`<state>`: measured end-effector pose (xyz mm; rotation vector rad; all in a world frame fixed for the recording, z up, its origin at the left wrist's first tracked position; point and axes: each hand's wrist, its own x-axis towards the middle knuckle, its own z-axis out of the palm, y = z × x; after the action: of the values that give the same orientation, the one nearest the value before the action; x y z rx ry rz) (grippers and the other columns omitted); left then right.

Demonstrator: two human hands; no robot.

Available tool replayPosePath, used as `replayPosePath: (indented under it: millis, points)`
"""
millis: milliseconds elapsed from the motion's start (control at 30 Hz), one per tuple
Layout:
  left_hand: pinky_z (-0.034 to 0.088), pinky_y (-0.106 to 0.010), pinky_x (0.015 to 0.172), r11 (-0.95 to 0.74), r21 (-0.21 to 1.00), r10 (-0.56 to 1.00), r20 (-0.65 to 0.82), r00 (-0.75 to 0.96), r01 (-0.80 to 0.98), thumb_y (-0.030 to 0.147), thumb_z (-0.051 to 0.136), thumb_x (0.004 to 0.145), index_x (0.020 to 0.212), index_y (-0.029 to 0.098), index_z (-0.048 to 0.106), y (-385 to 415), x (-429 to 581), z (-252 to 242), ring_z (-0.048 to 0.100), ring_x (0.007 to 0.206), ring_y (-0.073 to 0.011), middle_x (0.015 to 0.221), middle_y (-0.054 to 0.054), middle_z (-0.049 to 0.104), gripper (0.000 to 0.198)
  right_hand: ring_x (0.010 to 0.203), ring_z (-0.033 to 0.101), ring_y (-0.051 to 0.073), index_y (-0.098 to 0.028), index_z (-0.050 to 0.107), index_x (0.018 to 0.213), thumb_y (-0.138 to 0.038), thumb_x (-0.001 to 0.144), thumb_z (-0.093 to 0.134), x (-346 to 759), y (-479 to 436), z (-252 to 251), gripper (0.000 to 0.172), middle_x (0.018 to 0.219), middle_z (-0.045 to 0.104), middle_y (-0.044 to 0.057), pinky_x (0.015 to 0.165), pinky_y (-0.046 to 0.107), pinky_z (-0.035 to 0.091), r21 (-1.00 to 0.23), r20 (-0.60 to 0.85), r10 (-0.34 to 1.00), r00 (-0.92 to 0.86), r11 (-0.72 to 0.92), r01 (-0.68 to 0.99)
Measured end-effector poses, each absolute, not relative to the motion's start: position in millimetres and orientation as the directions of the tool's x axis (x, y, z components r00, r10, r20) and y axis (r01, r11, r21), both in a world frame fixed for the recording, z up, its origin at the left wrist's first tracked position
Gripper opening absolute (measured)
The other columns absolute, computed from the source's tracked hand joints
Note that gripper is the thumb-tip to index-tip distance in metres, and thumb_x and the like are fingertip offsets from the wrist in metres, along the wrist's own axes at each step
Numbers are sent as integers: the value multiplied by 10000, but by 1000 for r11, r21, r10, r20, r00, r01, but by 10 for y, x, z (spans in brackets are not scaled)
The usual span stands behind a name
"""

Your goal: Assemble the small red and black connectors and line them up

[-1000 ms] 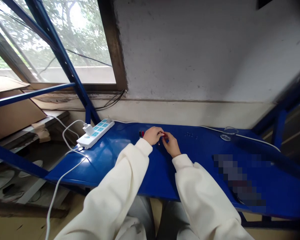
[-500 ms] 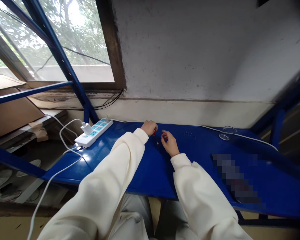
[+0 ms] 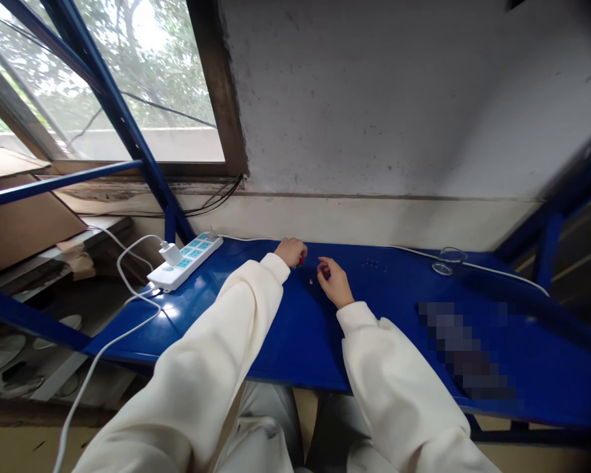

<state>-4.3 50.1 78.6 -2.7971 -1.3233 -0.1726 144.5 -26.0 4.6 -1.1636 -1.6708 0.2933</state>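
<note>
My left hand [image 3: 290,251] rests on the blue shelf [image 3: 256,328] near its back edge, fingers curled round a small red item [image 3: 301,261] that peeks out at the fingertips. My right hand [image 3: 335,281] lies a short way to the right, fingers bent in a pinch near a tiny pale piece [image 3: 310,282] on the shelf. What the right fingers hold, if anything, is too small to make out. Both arms wear cream sleeves.
A white power strip [image 3: 184,261] with a plugged charger and white cable sits at the shelf's left end. A clear ring-shaped item [image 3: 444,269] and a white cord lie at the back right. Blue frame beams cross the window. Cardboard is stacked at left.
A second ago both hands were together over the small red item. The left hand has since drawn back and left toward the wall with it; the right hand stayed nearly in place.
</note>
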Motion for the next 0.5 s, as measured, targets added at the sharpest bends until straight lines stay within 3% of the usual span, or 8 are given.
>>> replayPosePath:
  millis: [500]
  points:
    - [346, -346, 823, -604, 10, 793, 106, 600, 797, 165, 557, 699, 990, 196, 598, 421, -99, 802, 515, 978, -232, 991, -79, 609, 295, 647, 549, 127, -161, 508, 1035, -224, 758, 422, 1446, -261, 63, 297, 828, 584, 55, 676, 283, 469, -680, 582, 813, 6, 483, 551]
